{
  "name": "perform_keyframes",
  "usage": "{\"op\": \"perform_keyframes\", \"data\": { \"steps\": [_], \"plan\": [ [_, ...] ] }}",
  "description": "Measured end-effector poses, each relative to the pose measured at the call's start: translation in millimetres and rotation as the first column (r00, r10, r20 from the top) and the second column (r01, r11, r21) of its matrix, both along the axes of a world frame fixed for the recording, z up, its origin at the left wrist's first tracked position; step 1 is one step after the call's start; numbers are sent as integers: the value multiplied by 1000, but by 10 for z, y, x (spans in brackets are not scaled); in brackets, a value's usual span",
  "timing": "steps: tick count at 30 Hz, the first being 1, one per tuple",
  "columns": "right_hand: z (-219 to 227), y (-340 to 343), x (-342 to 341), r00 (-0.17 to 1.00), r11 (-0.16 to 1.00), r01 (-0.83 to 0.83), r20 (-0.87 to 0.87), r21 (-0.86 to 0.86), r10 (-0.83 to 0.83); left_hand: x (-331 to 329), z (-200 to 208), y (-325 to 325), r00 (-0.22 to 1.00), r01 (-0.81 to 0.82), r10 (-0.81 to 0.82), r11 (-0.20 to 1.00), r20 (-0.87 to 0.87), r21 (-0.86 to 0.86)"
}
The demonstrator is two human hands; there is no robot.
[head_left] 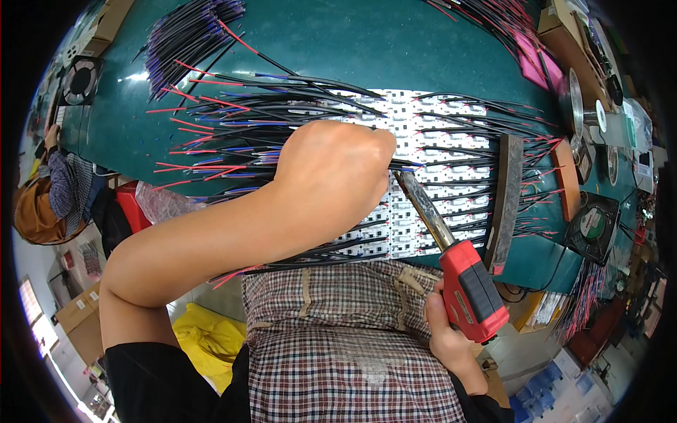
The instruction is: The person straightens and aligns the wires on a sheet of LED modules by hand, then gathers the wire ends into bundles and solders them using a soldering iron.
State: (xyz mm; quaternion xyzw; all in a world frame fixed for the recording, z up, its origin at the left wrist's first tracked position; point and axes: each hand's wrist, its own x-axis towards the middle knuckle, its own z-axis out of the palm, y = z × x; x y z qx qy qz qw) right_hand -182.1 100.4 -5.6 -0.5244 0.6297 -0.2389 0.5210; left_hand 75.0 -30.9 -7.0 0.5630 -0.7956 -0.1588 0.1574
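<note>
My left hand (pixel 335 169) is closed over the middle of a panel of white circuit boards (pixel 403 243), its fingertips mostly hidden behind its back. A thin wire with a blue end (pixel 409 165) sticks out from its right side. My right hand (pixel 451 342) grips a red and black soldering iron (pixel 471 290) by the handle. The iron's dark metal tip points up and left and meets the board area beside the wire end. Rows of black wires with red and blue ends fan out from both sides of the panel.
A dark metal bar (pixel 504 204) lies across the right-hand wires, next to an orange-brown block (pixel 565 180). A small fan (pixel 594 224) stands at the right edge. A bundle of black wires (pixel 185 53) lies at the far left, and a solder spool (pixel 575 99) at the right.
</note>
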Motion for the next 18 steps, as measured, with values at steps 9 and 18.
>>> {"op": "perform_keyframes", "data": {
  "steps": [9,18],
  "plan": [
    [35,-16,-8,998,999,-52,-35,-1,52,-19,46,-34,999,15,-16,1000,39,17],
    [12,60,-64,997,999,-41,-64,-10,40,2,29,-87,998,28,-30,999,54,40]
  ]
}}
